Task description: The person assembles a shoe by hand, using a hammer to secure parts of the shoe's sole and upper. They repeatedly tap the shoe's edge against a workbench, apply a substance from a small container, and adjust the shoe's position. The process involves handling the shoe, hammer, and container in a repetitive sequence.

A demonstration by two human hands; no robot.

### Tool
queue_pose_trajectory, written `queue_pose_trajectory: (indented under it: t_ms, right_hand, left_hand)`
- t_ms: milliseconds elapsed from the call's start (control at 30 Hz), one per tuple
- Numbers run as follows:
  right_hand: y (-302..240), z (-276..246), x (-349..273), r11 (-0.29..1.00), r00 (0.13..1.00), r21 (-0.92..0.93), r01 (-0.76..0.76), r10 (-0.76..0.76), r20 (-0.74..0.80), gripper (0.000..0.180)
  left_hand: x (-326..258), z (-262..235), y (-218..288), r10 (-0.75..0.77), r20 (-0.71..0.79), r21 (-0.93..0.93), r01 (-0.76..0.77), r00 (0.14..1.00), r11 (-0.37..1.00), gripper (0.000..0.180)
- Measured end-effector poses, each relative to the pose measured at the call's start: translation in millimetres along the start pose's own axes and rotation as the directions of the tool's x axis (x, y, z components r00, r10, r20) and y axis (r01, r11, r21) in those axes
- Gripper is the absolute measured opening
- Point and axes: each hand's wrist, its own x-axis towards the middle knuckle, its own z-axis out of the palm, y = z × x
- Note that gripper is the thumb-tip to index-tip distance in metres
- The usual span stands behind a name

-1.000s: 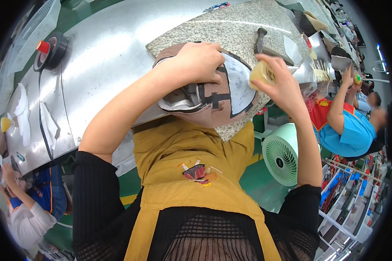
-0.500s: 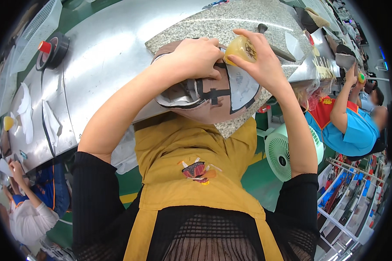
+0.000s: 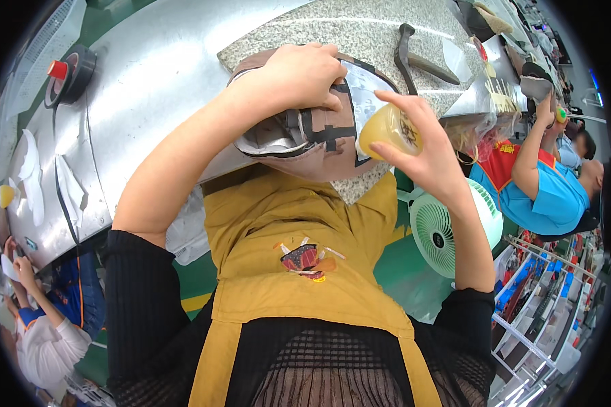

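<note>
A brownish-pink bag (image 3: 343, 152) with black tape strips and a pale, shiny panel (image 3: 363, 88) lies at the near edge of the bench, partly on a speckled stone slab. My left hand (image 3: 305, 74) is closed on its upper part, fingers curled over the edge. Below that wrist the bag gapes and shows a light grey lining. My right hand (image 3: 421, 142) grips a yellowish translucent bottle (image 3: 390, 132), tilted with one end at the right part of the pale panel. Whether that end touches the panel I cannot tell.
A dark hammer (image 3: 431, 68) rests on the stone slab (image 3: 285, 41). A black tape-like roll with a red knob (image 3: 78, 74) and white scraps (image 3: 30, 176) are on the metal bench at left. A green fan (image 3: 438, 234) stands at right. Other people work on both sides.
My right hand has brought the bottle down and to the right across the pale panel, uncovering the hammer. My left hand keeps its hold on the bag. The view has shifted slightly.
</note>
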Motion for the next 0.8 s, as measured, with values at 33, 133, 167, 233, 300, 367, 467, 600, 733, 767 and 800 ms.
queue_pose_trajectory:
  t_ms: [33,133,167,233,300,367,467,600,733,767,800]
  right_hand:
    - [-3,1,-4,0.999,1.0,0.034,-0.008,0.008,0.01,0.055]
    - [-4,3,-13,0.998,0.999,-0.053,0.026,-0.028,-0.031,0.058]
    - [-3,1,-14,0.993,0.997,-0.111,0.043,-0.05,-0.061,0.058]
    - [2,-6,-14,0.985,0.991,-0.174,-0.007,-0.015,-0.13,0.058]
    - [10,-10,-14,0.983,0.988,-0.177,-0.041,0.013,-0.156,0.059]
    - [4,-3,-19,0.99,0.991,-0.139,0.002,-0.02,-0.13,0.058]
    - [2,2,-15,0.991,0.991,-0.12,0.06,-0.074,-0.112,0.057]
    - [20,5,10,0.982,0.983,-0.185,0.049,-0.079,-0.163,0.056]
    - [27,11,44,0.97,0.974,-0.228,0.079,-0.124,-0.191,0.056]
    - [28,10,49,0.969,0.974,-0.234,0.074,-0.12,-0.189,0.056]
    - [28,8,51,0.968,0.975,-0.241,0.069,-0.116,-0.188,0.056]
  left_hand:
    - [0,-1,0,-0.003,0.002,0.002,0.003,1.0,1.0,0.038]
    - [-2,0,-1,-0.002,-0.004,-0.001,0.002,1.0,1.0,0.038]
    - [-2,0,-1,0.001,-0.009,-0.005,-0.001,1.0,1.0,0.038]
    - [-2,-1,0,-0.003,-0.005,0.002,0.003,1.0,1.0,0.038]
    - [0,-2,0,0.002,-0.003,0.002,-0.002,1.0,1.0,0.038]
    - [0,-1,-1,0.016,0.004,-0.008,-0.016,1.0,1.0,0.038]
    - [-2,0,-1,0.017,-0.014,0.007,-0.017,1.0,1.0,0.037]
    - [-1,0,0,0.01,-0.007,0.012,-0.01,1.0,1.0,0.038]
    - [0,3,-1,0.001,-0.013,0.013,-0.001,1.0,1.0,0.037]
    - [0,3,-1,0.001,-0.024,0.014,-0.001,1.0,1.0,0.037]
    - [1,2,-1,-0.009,-0.017,0.017,0.009,1.0,1.0,0.036]
